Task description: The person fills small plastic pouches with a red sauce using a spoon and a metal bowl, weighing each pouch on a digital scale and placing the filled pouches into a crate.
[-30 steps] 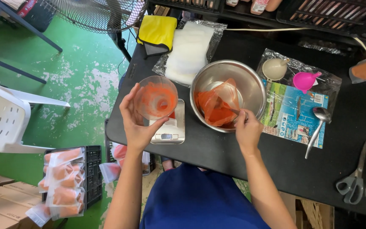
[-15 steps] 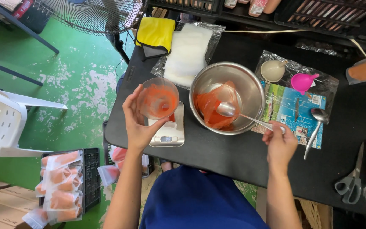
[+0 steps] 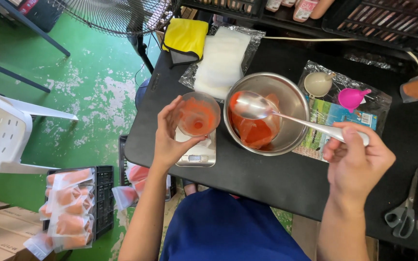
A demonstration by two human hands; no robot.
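Right hand [image 3: 356, 162] grips spoon [image 3: 286, 116] by handle, long axis pointing left, its head over steel bowl [image 3: 293, 104]. Left hand [image 3: 170, 137] cradles plastic cup [image 3: 198, 114] above scale [image 3: 197, 153], just left of bowl.

Both bare forearms reach forward from the body, elbows bent and set apart. The left hand [image 3: 170, 137] is raised with the palm turned inward, thumb on the near side and fingers curled round the far side, wrapped in a cupping grip. The wrist is cocked slightly back. The right hand [image 3: 356, 162] sits lower and farther out, knuckles up, fingers folded under and the thumb pressed along the top in a pinch. Its wrist is straight, in line with the forearm.
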